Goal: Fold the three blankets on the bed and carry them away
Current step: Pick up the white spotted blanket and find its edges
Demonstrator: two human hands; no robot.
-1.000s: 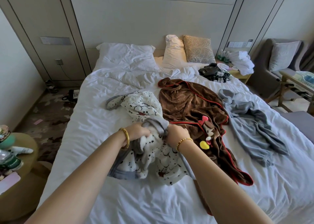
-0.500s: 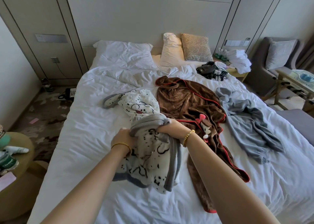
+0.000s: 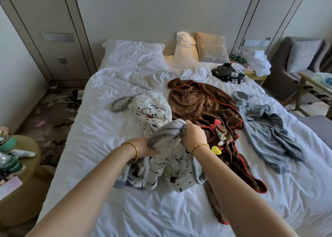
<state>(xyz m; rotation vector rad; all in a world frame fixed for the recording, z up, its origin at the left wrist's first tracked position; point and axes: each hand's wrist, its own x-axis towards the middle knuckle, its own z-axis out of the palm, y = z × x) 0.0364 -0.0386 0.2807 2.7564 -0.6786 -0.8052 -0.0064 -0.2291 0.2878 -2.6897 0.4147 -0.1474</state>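
Three blankets lie crumpled on the white bed. The white spotted blanket with grey backing is nearest the middle. My right hand grips a bunched grey part of it, lifted off the bed. My left hand holds the same blanket just below and left, its fingers partly hidden by the fabric. The brown blanket with red trim and a cartoon patch lies to the right, touching the spotted one. The grey blanket sprawls further right.
Pillows line the headboard, and black gadgets sit near the bed's far right corner. A round side table with bottles stands at left. An armchair and a wooden table are at right. A phone lies on the carpet.
Both hands have raised the gathered spotted blanket and turned its grey backing upward. The left hand has slid lower and left along the fabric while the right keeps its grip on top.
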